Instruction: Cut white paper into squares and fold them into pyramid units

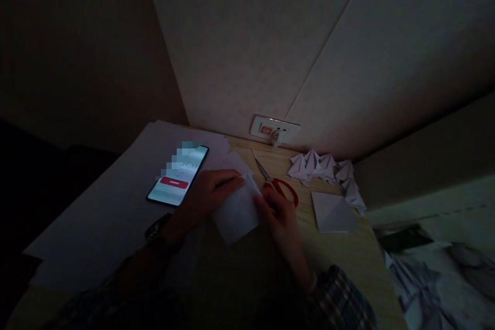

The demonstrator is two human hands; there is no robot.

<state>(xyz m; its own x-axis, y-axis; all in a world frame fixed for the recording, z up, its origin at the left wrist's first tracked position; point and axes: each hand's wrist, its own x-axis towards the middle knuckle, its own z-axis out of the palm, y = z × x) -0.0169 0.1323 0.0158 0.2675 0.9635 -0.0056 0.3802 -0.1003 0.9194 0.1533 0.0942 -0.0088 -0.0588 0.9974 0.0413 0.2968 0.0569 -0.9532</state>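
Your left hand (pixel 211 192) pinches top edge of small white paper (pixel 235 212); your right hand (pixel 280 217) grips its right edge. Paper sits between hands, touching both, over table (pixel 348 260). Red scissors (pixel 281 186) just beyond right hand. Lit phone (pixel 178 175) just left of left hand. Folded paper pieces (pixel 325 167) well right of right hand.

I count one small folded white paper piece (pixel 237 209), held by two hands: my left hand (pixel 209 191) and my right hand (pixel 280 216). There is one pair of red-handled metal scissors (pixel 276 184), one lit black smartphone (pixel 178 175), one flat white paper square (pixel 333 211) and one white wall socket plate (pixel 274 129). The folded white paper triangles (pixel 327 167) form one heap, several at least; it is too dim for an exact count.
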